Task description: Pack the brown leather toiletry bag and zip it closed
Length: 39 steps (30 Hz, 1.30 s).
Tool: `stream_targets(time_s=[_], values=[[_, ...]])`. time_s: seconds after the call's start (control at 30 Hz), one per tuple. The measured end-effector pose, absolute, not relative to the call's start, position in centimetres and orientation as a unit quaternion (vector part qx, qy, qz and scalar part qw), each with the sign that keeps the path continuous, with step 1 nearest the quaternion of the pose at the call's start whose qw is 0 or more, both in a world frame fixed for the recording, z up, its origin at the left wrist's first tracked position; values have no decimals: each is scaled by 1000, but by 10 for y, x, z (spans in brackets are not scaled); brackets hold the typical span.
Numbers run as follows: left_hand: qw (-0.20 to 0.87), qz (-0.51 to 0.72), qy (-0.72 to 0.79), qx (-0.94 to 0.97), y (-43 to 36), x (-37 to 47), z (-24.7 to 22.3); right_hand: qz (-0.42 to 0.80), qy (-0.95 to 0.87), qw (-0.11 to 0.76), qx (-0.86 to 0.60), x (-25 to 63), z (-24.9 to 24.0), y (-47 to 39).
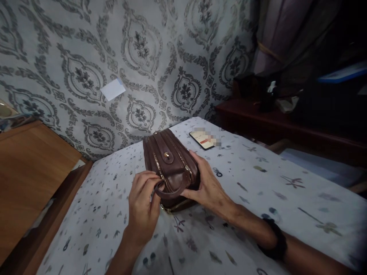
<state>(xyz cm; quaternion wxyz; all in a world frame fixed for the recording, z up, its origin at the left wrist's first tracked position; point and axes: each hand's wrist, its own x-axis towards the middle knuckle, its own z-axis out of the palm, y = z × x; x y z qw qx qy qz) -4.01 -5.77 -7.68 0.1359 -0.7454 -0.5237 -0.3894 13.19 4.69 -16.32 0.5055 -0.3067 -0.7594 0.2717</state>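
Note:
A dark brown leather toiletry bag [169, 158] with two gold zippers, a snap-tab strap and an end handle lies on a patterned sheet. My left hand [145, 200] is at its near left corner, thumb and fingers pinched at the end of the left zipper, beside the looped handle [172, 194]. The fingers hide most of the zipper pull there. My right hand [208, 183] grips the bag's near right side, thumb by the handle and fingers along the side. On the right zipper, the gold pull [187, 168] sits near the close end.
A phone [202, 139] with a lit screen lies beyond the bag, to its right. Patterned wallpaper [140, 46] with a white paper [113, 89] rises behind the bed [258, 183]. A wooden cabinet [37, 164] borders the left, a dark red table [243, 116] the right.

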Motion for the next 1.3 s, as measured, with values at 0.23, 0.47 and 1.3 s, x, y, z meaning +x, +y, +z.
stream_targets(time_s=[0.23,0.47,1.3], values=[[140,-366,-517,-761,-58,-43,-76,269,-762,507,-300,133,-163,47],[143,-345,-494,-785,-61,-44,-76,272,-764,505,-296,133,-161,47],[228,-298,-500,-780,-22,7,-72,295,-781,507,-215,151,-158,52]])
